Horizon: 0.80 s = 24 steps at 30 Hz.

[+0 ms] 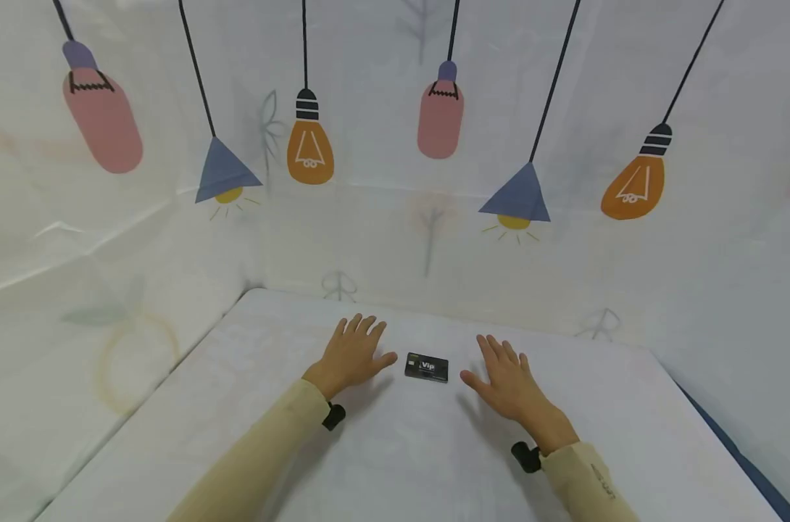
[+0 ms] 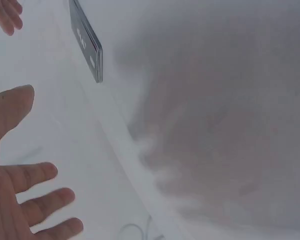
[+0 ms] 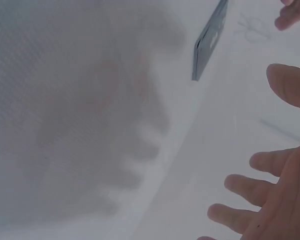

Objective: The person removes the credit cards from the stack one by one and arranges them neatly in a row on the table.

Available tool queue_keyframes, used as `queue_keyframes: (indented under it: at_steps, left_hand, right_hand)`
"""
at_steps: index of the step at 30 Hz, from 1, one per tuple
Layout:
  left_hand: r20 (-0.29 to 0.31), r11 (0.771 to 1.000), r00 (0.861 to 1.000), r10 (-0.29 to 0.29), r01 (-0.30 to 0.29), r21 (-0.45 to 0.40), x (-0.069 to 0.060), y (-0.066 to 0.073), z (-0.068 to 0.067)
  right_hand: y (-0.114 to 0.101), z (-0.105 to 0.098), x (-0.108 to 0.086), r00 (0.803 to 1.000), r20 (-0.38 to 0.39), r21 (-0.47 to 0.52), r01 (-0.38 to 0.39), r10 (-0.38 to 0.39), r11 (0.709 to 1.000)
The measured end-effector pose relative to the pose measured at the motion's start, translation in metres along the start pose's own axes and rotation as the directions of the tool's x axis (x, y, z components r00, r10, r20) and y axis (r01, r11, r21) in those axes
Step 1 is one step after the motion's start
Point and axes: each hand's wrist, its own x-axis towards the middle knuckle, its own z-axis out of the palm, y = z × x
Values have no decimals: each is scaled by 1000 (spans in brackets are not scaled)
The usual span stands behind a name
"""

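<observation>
A small stack of dark cards [image 1: 426, 367], the top one marked "Vip", lies on the white table between the two hands. In the left wrist view the card stack [image 2: 86, 42] shows layered edges, and the right wrist view shows the same stack [image 3: 210, 42] side-on. To its left, the left hand [image 1: 351, 355] hovers palm down with fingers spread and holds nothing. On the other side, the right hand [image 1: 509, 384] is held likewise, fingers spread and apart from the cards. Both hands cast shadows on the tabletop.
The white-covered table [image 1: 395, 464] meets a pale cloth wall [image 1: 369, 239] printed with hanging lamps and bulbs at the back. Another cloth wall [image 1: 56, 348] runs along the left. A blue strip [image 1: 741, 457] shows beside the table's right edge.
</observation>
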Motion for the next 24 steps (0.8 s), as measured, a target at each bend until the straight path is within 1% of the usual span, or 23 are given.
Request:
queue_keyframes:
  at_steps: [2,4,8,11,14,16,19,21,24]
  left_hand:
    - [-35,999,998,46,-47,-16,4,0,-1]
    - [-69,994,993,97,-100,-53,7,0,-2]
    - [-58,973,980,189,-195,-121,16,-1,2]
    - [-16,964,972,234,-234,-130,23,0,8]
    - [37,964,968,247,-242,-109,30,3,12]
    - [81,966,966,245,-235,-111,32,6,14]
    - [126,967,963,237,-222,-123,36,7,18]
    - [143,966,961,236,-217,-140,38,8,21]
    - [156,967,960,234,-213,-139,44,8,26]
  right_hand:
    - [0,-2,1,1000,-7,0,13,-13,1000]
    - [0,-3,1,999,-15,6,36,-35,999]
    - [0,-2,3,998,-6,32,58,-58,998]
    - [2,2,6,998,12,43,55,-56,998]
    - [3,6,10,999,28,53,44,-45,998]
    - [2,10,13,998,41,54,35,-37,998]
    - [0,12,19,998,62,55,24,-27,998]
    - [-2,14,22,997,72,54,29,-32,998]
    - [-3,15,27,995,88,56,40,-44,998]
